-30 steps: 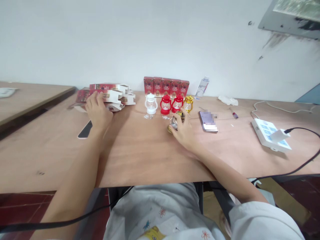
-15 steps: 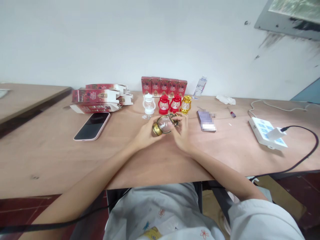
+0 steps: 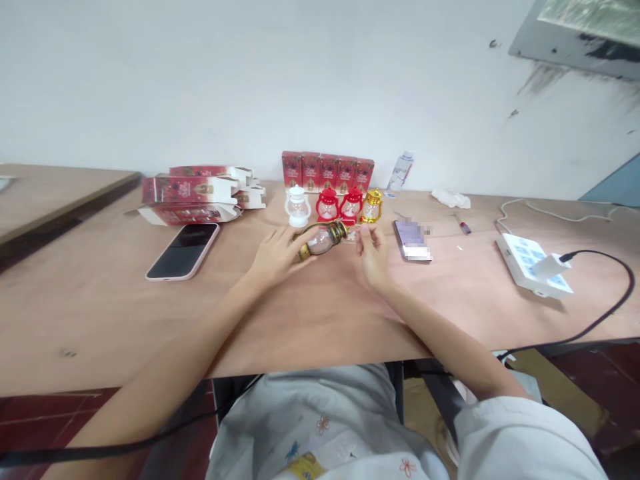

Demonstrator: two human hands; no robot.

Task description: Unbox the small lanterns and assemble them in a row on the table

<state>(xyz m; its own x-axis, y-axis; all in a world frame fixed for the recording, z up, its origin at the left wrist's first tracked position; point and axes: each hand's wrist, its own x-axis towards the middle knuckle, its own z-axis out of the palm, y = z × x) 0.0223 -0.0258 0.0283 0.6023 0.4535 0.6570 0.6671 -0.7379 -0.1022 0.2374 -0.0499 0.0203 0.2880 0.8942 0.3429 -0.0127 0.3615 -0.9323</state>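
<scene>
A small bronze-gold toy lantern point(image 3: 321, 241) lies tilted on its side, and my left hand point(image 3: 274, 255) grips its base. My right hand point(image 3: 371, 254) is just to its right, fingers pinched near the lantern's top and a small clear piece; whether it holds that piece is unclear. Behind them stand a white lantern point(image 3: 297, 205), two red lanterns point(image 3: 327, 205) and a gold lantern point(image 3: 371, 206) in a row. A row of red boxes point(image 3: 327, 171) stands against the wall.
A stack of flat red-and-white cartons point(image 3: 193, 192) lies at the back left, with a pink-edged phone point(image 3: 183, 250) in front. A second phone point(image 3: 413, 239), a small screwdriver point(image 3: 465, 226), a white power strip point(image 3: 534, 273) with a black cable and a little bottle point(image 3: 401, 172) are on the right.
My left hand left the cartons at the left and came to the bronze lantern, taking its base. The lantern shifted slightly left and back. My right hand came off its top.
</scene>
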